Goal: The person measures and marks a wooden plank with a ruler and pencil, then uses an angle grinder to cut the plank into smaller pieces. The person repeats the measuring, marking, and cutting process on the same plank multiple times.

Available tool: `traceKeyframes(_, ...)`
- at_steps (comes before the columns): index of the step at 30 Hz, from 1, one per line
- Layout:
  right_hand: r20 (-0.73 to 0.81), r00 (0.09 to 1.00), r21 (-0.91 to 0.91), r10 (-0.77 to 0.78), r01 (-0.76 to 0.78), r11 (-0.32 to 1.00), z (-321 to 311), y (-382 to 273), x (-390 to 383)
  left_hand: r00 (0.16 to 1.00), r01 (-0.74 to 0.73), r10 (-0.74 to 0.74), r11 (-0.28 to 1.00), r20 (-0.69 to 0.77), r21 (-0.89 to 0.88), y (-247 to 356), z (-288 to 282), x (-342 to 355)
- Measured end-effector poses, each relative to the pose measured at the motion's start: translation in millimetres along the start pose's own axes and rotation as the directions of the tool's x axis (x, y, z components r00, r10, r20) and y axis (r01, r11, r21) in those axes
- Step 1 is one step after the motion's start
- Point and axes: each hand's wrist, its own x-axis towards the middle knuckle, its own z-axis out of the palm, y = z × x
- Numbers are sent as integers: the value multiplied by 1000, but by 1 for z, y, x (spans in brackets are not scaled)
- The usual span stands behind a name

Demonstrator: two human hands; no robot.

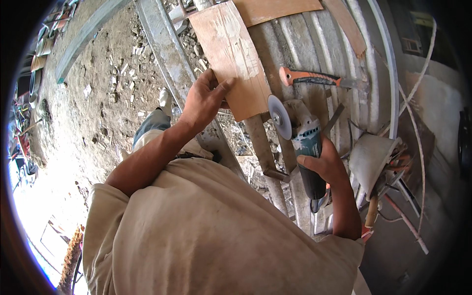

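My left hand [209, 98] grips the left edge of a flat wooden board [231, 59], thumb on top and the other fingers partly hidden beneath. Pale, rough patches mark the board's upper face. In my right hand [322, 161] is a teal and black angle grinder [307, 142], its body upright in the picture. The grinder's round grey disc [280, 117] stands close to the board's lower right corner; whether they touch I cannot tell. An orange and black hand tool with a metal blade [314, 78] lies just beyond the grinder.
Ridged metal sheeting [305, 44] lies under the tools, with more wood pieces [275, 10] at the far side. A long metal channel [167, 44] runs along the left. Rubble covers the ground [113, 93]. A pale container [372, 157] with tools stands at right, near a cable [418, 123].
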Motion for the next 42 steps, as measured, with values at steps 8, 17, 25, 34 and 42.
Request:
traceKeyframes(8,-13,999,-56,29,-30,998,0,-3,-4,999,-32,32,999,5,18,0,-1,2)
traceKeyframes(17,-10,1000,-39,10,-11,999,5,-2,-7,999,-37,37,999,-8,27,-10,-3,7)
traceKeyframes(25,-29,1000,-34,-1,0,999,7,-1,-8,999,-41,40,998,5,53,-10,-4,7)
traceKeyframes(34,-29,999,-25,25,-26,999,6,-2,-9,999,-54,53,996,12,68,-10,-5,7)
traceKeyframes(42,-30,999,-55,42,-43,998,6,-4,-8,999,-47,47,994,-1,98,-12,-6,8)
